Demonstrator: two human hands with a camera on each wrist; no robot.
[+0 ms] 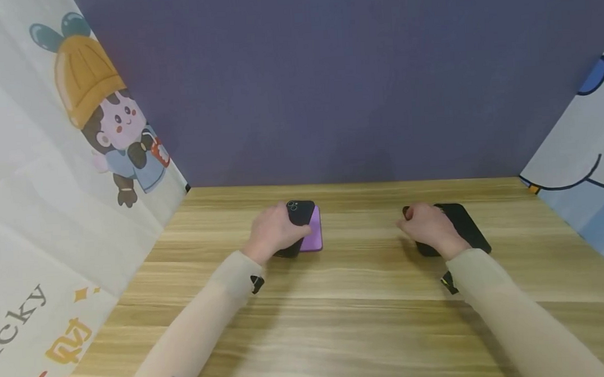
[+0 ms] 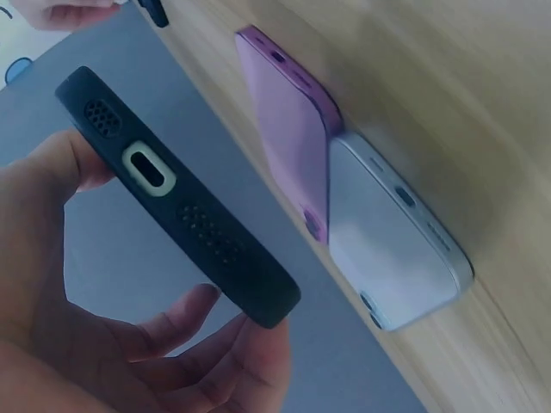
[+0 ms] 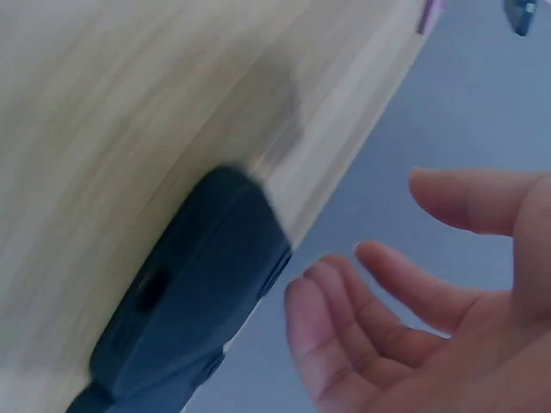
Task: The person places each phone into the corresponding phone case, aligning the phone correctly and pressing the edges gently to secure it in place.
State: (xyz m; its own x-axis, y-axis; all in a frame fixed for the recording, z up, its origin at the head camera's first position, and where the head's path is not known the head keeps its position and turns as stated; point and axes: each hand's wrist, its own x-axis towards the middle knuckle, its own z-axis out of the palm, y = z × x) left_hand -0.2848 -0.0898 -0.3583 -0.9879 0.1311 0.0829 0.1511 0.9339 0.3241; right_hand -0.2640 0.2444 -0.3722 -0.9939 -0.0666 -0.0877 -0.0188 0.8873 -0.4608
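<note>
My left hand grips a black phone by its edges, thumb on one side and fingers on the other. In the left wrist view its bottom edge, with charging port and speaker holes, faces the camera. Below it on the table lie a purple phone and a pale white phone, side by side and touching. My right hand is raised above two dark phones, fingers loosely bent and holding nothing. The nearer dark phone lies against another dark phone, which is partly out of frame.
The wood-grain table ends at a dark blue panel at the back. A printed white curtain hangs on the left, another printed cloth on the right. Between the two phone groups lies a stretch of table.
</note>
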